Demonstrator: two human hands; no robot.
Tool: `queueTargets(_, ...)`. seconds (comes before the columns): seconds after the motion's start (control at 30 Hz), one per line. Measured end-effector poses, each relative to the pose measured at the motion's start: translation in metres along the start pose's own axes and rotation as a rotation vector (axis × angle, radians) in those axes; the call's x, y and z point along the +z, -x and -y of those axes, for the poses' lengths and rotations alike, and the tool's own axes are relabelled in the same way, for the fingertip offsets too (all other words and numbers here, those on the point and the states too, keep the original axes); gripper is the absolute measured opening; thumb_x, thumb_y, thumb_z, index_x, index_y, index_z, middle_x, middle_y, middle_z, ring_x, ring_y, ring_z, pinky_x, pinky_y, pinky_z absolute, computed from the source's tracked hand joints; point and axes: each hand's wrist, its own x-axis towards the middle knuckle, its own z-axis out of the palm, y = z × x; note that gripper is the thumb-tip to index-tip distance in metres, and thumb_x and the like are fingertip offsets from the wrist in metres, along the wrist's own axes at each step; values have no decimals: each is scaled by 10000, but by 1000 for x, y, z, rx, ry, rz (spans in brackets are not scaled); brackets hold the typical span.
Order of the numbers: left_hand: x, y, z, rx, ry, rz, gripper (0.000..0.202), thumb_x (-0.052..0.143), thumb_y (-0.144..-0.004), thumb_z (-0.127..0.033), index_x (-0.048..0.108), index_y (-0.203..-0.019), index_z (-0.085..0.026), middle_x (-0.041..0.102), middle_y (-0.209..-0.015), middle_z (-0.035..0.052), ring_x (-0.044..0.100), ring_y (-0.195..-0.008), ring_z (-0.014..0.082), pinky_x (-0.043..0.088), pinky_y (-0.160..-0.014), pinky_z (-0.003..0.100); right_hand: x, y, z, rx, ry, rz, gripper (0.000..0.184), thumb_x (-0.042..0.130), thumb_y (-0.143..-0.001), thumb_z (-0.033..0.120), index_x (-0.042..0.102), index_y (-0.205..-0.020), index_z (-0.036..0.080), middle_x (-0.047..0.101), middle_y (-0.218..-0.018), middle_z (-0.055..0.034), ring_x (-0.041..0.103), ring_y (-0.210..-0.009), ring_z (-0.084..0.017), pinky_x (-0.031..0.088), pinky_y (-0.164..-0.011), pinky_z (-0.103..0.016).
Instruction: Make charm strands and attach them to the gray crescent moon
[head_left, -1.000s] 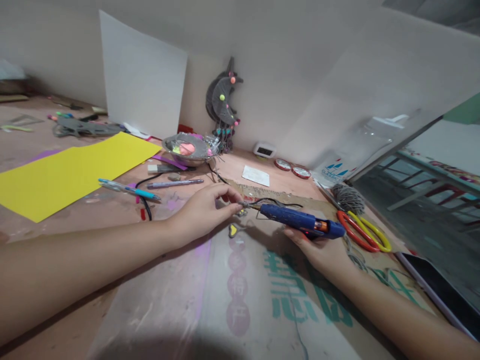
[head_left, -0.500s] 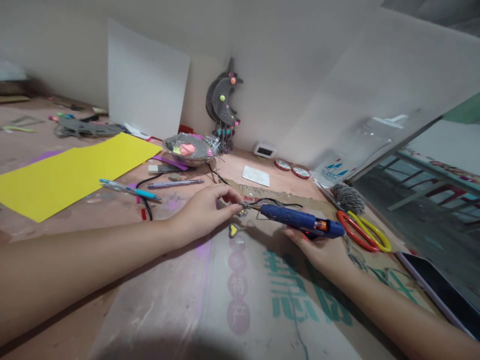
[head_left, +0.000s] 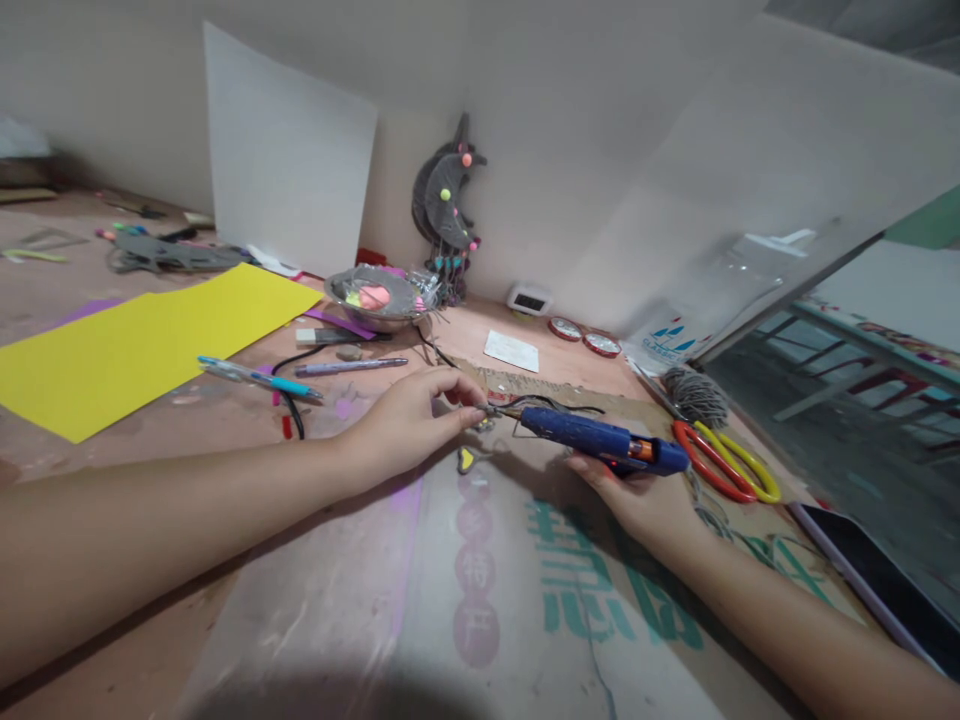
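Note:
In my right hand (head_left: 637, 500) is a blue glue gun (head_left: 585, 433), held with its nozzle pointing left. The nozzle tip meets the fingertips of my left hand (head_left: 424, 415), whose thumb and fingers are pinched together. What they pinch is small and mostly hidden; grey yarn seems to come from it. Just below the fingertips, a small heart-shaped piece with a yellow middle and dark edge (head_left: 466, 460) lies over the printed cardboard (head_left: 525, 620).
Red-and-yellow-handled scissors (head_left: 724, 465), a grey yarn ball (head_left: 696, 395) and a phone (head_left: 877, 580) lie at right. Left are yellow paper (head_left: 142, 345), pens (head_left: 259, 378) and a metal bowl (head_left: 379, 318). A grey moon ornament (head_left: 442, 195) leans on the wall.
Almost nothing differs. Both hands and the glue gun keep their places, and the nozzle stays at the left fingertips.

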Motion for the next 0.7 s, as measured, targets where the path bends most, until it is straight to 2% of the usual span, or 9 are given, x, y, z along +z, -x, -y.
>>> queueTargets(0.23, -1, 0, -2, 0, -36, 0, 75, 568, -819, -209, 624, -858, -179, 655, -874, 6, 596, -844, 152, 439, -767, 267, 0, -2, -3, -45, 36, 18, 115, 611, -765, 341, 594, -758, 228, 672, -704, -13, 654, -647, -199, 556, -603, -299)
queueTargets(0.43, 0, 0, 0, -52, 40, -12, 90, 564, -826, -239, 612, -868, -175, 648, -851, 8, 601, -816, 153, 450, -736, 267, 0, 1, -7, -69, 21, 46, 98, 610, -783, 321, 586, -776, 226, 661, -722, -11, 644, -655, -189, 545, -612, -288)
queueTargets(0.7, 1, 0, 0, -75, 75, -8, 109, 566, -825, -255, 601, -889, -174, 638, -865, 16, 604, -830, 161, 455, -747, 279, -1, 0, -4, 20, -35, 41, 147, 610, -774, 360, 579, -784, 217, 673, -749, -24, 653, -676, -194, 553, -645, -301)
